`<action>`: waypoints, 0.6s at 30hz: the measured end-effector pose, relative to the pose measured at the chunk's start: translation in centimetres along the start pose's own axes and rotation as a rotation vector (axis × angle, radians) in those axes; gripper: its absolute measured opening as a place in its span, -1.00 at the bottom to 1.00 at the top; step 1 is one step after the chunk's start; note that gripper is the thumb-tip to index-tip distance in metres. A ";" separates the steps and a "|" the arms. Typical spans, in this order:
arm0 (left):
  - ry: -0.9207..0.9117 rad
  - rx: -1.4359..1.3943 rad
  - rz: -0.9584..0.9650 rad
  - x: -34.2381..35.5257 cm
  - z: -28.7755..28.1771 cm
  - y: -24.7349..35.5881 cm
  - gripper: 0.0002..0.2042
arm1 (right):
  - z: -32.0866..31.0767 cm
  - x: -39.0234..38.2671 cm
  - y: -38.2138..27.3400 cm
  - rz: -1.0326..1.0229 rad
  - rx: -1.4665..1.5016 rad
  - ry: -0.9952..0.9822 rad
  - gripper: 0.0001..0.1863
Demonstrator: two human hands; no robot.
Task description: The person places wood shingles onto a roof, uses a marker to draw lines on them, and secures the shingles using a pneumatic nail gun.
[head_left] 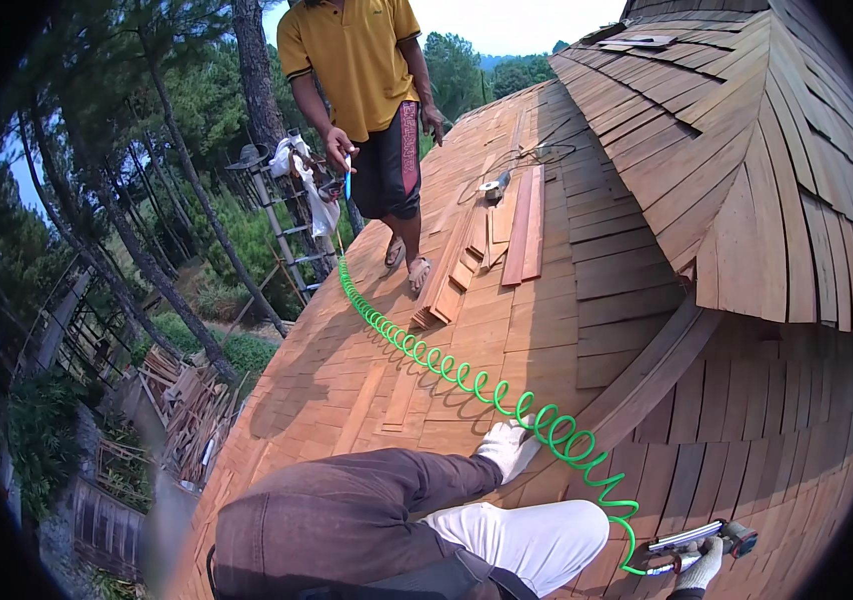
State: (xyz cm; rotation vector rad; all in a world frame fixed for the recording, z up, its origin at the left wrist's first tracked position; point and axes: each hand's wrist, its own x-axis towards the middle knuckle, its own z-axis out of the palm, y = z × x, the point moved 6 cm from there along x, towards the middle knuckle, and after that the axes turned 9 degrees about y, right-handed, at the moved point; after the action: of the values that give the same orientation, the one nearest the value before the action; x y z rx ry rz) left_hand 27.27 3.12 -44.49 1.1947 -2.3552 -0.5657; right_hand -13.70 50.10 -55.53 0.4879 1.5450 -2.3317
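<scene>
My left hand (pixel 505 452), in a white glove, rests on the shingles (pixel 435 400) beside the curved wooden ridge strip (pixel 647 375), fingers apparently flattened and partly behind the hose. My gloved right hand (pixel 697 565) grips a silver-and-black nail gun (pixel 692 536) at lower right. A coiled green air hose (pixel 467 376) runs from the nail gun across the roof toward the upper left. My dark-sleeved left arm (pixel 367 490) and light-clothed knee (pixel 537 540) fill the lower middle.
A person in a yellow shirt (pixel 352 70) stands upslope holding a thin blue object (pixel 348 180). Stacked boards (pixel 467 260) and an angle grinder (pixel 495 188) lie on the roof. A ladder (pixel 287 235) leans at the left edge, above trees and a woodpile (pixel 177 405). A shingled upper roof (pixel 747 200) rises right.
</scene>
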 end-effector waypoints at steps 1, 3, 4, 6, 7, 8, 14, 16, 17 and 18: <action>0.007 -0.018 0.022 0.7 -0.1 0.9 -0.48 | -1.6 1.1 -0.4 -0.016 0.022 0.021 -0.79; 0.009 -0.019 0.024 0.3 -0.9 1.0 -0.56 | -2.1 0.3 1.1 0.010 0.018 0.042 -0.78; 0.011 -0.021 0.022 0.0 -1.4 0.9 -0.58 | -1.9 -0.1 1.7 0.022 0.008 0.051 -0.78; 0.027 -0.010 0.056 0.2 -1.8 1.1 -0.62 | -1.8 -0.7 2.1 0.032 0.006 0.070 -0.78; 0.036 -0.001 0.066 0.2 -1.8 1.0 -0.63 | -1.5 -0.8 2.1 0.032 0.004 0.077 -0.78; 0.045 0.008 0.075 0.2 -1.9 1.1 -0.64 | -1.3 -0.9 2.1 0.031 0.002 0.081 -0.78; 0.099 -0.009 0.094 -0.6 -2.3 0.7 -0.63 | -1.0 -1.8 2.0 0.029 -0.024 0.105 -0.77; -0.078 -0.093 0.064 -0.1 -1.9 0.8 -0.68 | -1.3 -2.0 1.8 0.025 -0.029 0.111 -0.77; -0.170 -0.138 0.051 0.1 -1.9 1.2 -0.71 | -1.8 -1.9 1.5 0.015 -0.027 0.111 -0.77; -0.125 -0.131 0.074 0.2 -2.2 1.5 -0.68 | -2.3 -1.9 1.3 0.009 -0.020 0.111 -0.77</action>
State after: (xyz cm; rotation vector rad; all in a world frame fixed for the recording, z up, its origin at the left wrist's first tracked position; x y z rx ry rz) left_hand 27.39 3.47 -41.86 1.0371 -2.4123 -0.7759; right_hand -11.12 51.88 -56.61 0.6273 1.6106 -2.3154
